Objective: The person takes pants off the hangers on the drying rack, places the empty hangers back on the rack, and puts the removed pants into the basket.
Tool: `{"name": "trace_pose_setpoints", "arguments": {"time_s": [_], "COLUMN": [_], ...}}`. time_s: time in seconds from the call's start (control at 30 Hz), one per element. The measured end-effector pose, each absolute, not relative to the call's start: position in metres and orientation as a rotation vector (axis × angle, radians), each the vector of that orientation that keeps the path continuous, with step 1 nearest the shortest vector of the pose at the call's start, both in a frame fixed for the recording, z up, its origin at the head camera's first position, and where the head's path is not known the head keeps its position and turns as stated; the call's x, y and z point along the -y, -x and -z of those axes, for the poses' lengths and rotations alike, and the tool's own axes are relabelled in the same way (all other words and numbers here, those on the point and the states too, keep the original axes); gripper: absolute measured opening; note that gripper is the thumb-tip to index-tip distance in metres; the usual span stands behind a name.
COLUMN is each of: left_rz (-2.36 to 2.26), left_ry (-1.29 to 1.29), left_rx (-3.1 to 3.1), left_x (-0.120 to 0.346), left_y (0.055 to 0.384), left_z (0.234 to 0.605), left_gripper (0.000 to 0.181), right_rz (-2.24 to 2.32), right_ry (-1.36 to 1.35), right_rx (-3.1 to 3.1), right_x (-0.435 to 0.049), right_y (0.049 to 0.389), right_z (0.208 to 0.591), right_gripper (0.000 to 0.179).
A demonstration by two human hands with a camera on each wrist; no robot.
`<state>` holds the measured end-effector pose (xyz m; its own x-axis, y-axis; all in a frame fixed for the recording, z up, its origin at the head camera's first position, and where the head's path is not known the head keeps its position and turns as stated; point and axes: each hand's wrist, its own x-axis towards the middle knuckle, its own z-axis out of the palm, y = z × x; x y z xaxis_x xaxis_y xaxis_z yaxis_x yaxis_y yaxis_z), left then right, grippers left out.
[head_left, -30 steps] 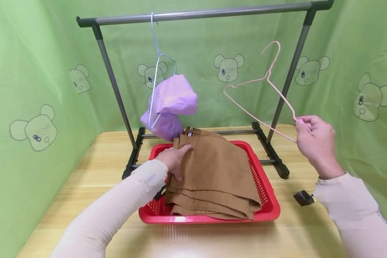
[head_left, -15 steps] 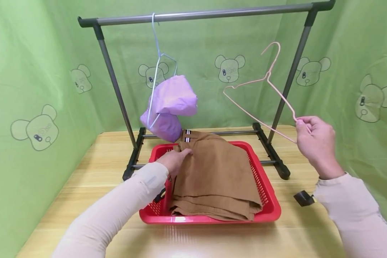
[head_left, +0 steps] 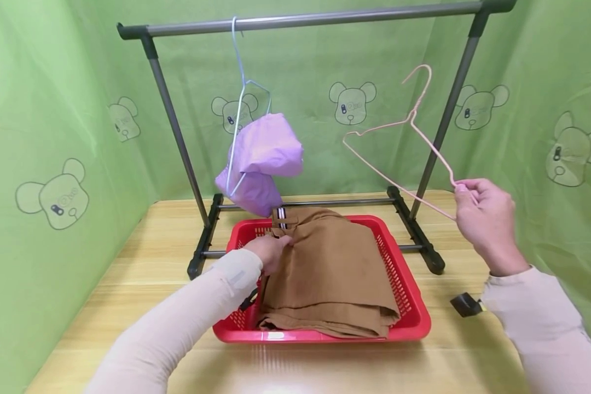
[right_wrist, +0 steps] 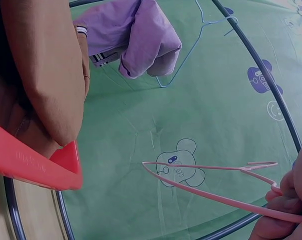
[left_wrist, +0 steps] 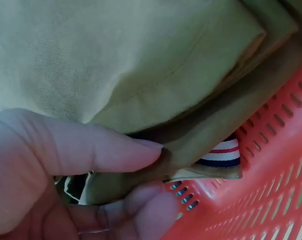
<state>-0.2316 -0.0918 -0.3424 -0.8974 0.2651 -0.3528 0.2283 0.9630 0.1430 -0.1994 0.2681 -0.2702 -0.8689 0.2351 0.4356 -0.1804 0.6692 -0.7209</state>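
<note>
Folded brown trousers (head_left: 335,262) lie in the red basket (head_left: 418,323), with a striped tape inside the waistband at the back left. My left hand (head_left: 268,253) pinches their left edge near that waistband. The left wrist view shows my thumb (left_wrist: 105,147) on top of the brown cloth and the fingers under it. My right hand (head_left: 490,221) holds a pink wire hanger (head_left: 389,175) by one lower corner, up in the air right of the basket, its hook upward. Nothing hangs on this hanger. In the right wrist view, part of my right hand (right_wrist: 286,210) grips the pink hanger.
Behind the basket stands a metal clothes rack (head_left: 325,21) with black feet. A blue hanger (head_left: 238,93) carrying a purple garment (head_left: 271,148) hangs from its left part. A small black object (head_left: 465,304) is beside my right sleeve. Green curtains surround the wooden table (head_left: 103,295).
My left hand has shifted slightly down, and the trousers' striped waistband has moved left and lower with a tug of the cloth. The right hand and the pink hanger have stayed almost still.
</note>
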Motion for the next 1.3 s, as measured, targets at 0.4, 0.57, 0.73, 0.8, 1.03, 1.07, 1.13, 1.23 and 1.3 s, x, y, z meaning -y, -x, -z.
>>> {"name": "trace_pose_setpoints", "arguments": {"time_s": [0.4, 0.57, 0.73, 0.8, 1.03, 1.07, 1.13, 1.23, 1.3], "left_rz": [0.097, 0.236, 0.111, 0.100, -0.326, -0.332, -0.251, -0.086, -0.026], "left_ry": [-0.351, -0.443, -0.369, -0.387, -0.244, -0.243, -0.300, -0.373, -0.378], "left_rx": [-2.617, -2.520, -2.464, -2.456, -2.320, -2.303, -2.303, -2.348, -2.393], "left_x": [0.095, 0.089, 0.086, 0.085, 0.084, 0.082, 0.076, 0.065, 0.057], "left_y": [0.230, 0.243, 0.245, 0.243, 0.233, 0.232, 0.229, 0.222, 0.219], "left_z": [0.359, 0.353, 0.350, 0.349, 0.341, 0.342, 0.345, 0.350, 0.353], "left_gripper": [0.036, 0.028, 0.006, 0.009, 0.084, 0.090, 0.092, 0.095, 0.099], "right_rz": [-1.088, -1.097, -1.105, -1.103, -1.106, -1.105, -1.108, -1.107, -1.110], "right_ry": [0.035, 0.041, 0.047, 0.047, 0.035, 0.036, 0.038, 0.044, 0.039], "right_rx": [2.410, 2.407, 2.413, 2.415, 2.406, 2.406, 2.413, 2.422, 2.425], "right_x": [-0.269, -0.268, -0.264, -0.264, -0.266, -0.266, -0.267, -0.266, -0.266], "right_y": [0.200, 0.201, 0.201, 0.201, 0.205, 0.205, 0.206, 0.206, 0.207], "right_z": [0.275, 0.275, 0.274, 0.274, 0.276, 0.276, 0.276, 0.276, 0.277], "right_gripper": [0.035, 0.036, 0.036, 0.036, 0.035, 0.035, 0.036, 0.036, 0.036]}}
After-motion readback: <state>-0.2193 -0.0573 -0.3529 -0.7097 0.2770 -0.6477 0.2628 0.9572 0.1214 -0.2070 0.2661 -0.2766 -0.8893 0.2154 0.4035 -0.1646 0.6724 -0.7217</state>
